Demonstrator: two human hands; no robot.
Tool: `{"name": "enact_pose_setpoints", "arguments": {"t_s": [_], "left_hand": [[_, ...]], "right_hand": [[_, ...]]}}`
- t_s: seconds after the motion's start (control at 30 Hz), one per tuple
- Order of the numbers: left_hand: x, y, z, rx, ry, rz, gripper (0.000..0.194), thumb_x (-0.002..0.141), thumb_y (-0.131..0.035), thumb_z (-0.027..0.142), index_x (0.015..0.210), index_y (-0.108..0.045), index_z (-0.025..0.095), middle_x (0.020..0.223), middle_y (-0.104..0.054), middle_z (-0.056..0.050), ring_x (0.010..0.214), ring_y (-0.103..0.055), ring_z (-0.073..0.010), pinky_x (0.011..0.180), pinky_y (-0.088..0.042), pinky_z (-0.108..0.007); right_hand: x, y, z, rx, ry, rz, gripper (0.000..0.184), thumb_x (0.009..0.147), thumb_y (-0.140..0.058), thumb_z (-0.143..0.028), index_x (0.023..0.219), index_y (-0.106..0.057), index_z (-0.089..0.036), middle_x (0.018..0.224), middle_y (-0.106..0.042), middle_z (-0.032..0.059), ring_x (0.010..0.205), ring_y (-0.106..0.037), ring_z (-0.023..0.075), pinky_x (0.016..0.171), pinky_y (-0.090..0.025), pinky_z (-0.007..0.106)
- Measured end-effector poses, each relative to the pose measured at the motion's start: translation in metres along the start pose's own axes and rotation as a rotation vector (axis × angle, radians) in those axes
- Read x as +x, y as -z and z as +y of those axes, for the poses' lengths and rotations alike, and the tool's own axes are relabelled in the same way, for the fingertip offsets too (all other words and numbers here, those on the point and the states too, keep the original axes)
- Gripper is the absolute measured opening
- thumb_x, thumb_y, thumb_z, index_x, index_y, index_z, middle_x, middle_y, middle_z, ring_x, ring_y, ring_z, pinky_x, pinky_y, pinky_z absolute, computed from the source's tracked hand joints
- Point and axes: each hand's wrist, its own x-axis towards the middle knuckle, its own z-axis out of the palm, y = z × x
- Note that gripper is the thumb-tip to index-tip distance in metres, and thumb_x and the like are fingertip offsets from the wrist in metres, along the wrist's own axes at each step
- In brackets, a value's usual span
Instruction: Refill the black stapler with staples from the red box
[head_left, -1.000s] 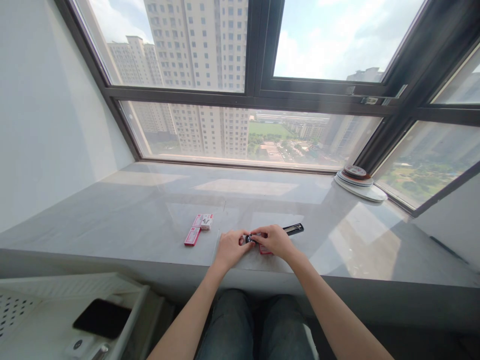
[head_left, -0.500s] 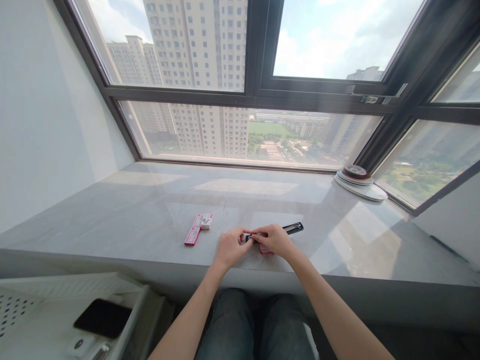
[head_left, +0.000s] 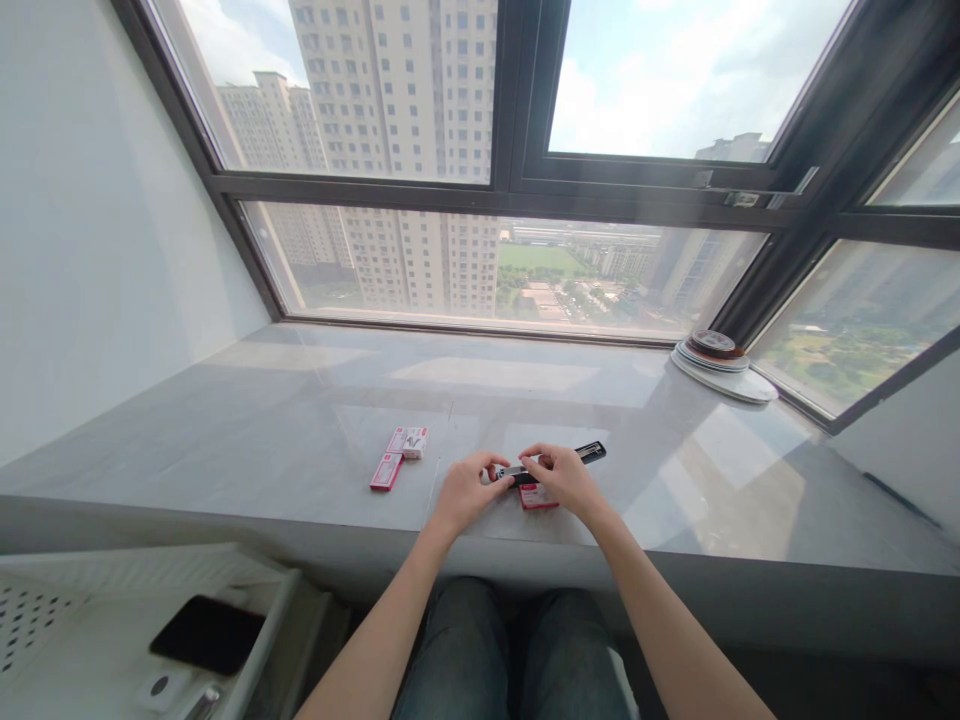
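A long black stapler [head_left: 592, 452] lies opened out, with a bare metal strip showing along it. My left hand [head_left: 471, 490] pinches its left end between thumb and fingers. Over its middle, my right hand [head_left: 561, 477] has its fingers closed on the stapler; whether they also hold a small piece is hidden. A red-and-white box [head_left: 538, 496] sits under the stapler and just in front of it, partly covered by my right hand. Off to the left stand several small red-and-white staple boxes, among them a flat box [head_left: 386, 472] and a box with a staple picture [head_left: 415, 442].
The hands work on a grey stone windowsill [head_left: 300, 430] with a front edge close to my knees. A stack of round plates or lids [head_left: 721, 365] stands at the right by the window frame. Below left, a white basket [head_left: 262, 640] holds a black phone [head_left: 208, 635].
My right hand has drawn a little to the right, away from the left fingertips. More of the stapler's left part and of the box below it now shows.
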Motion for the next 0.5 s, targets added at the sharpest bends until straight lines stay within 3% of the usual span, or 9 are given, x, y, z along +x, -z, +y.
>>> {"name": "enact_pose_setpoints", "arguments": {"t_s": [0.33, 0.5], "left_hand": [[0.001, -0.003, -0.002, -0.011, 0.008, 0.002, 0.027, 0.085, -0.068, 0.047, 0.105, -0.073, 0.029, 0.083, -0.067, 0.002, 0.073, -0.056, -0.0140, 0.070, -0.040, -0.025], [0.002, -0.003, -0.002, -0.031, 0.012, 0.007, 0.028, 0.085, -0.067, 0.048, 0.104, -0.073, 0.028, 0.079, -0.067, 0.002, 0.071, -0.055, -0.0139, 0.068, -0.040, -0.025]], "right_hand": [[-0.008, -0.003, -0.006, -0.154, -0.080, 0.103, 0.033, 0.094, -0.055, -0.045, 0.080, -0.074, -0.022, 0.066, -0.066, 0.0028, 0.064, -0.058, 0.0187, 0.059, -0.033, 0.027], [-0.005, -0.020, -0.002, -0.032, -0.142, 0.086, 0.035, 0.090, -0.060, -0.049, 0.081, -0.076, -0.020, 0.071, -0.070, 0.0057, 0.069, -0.062, 0.0209, 0.059, -0.035, 0.027]]}}
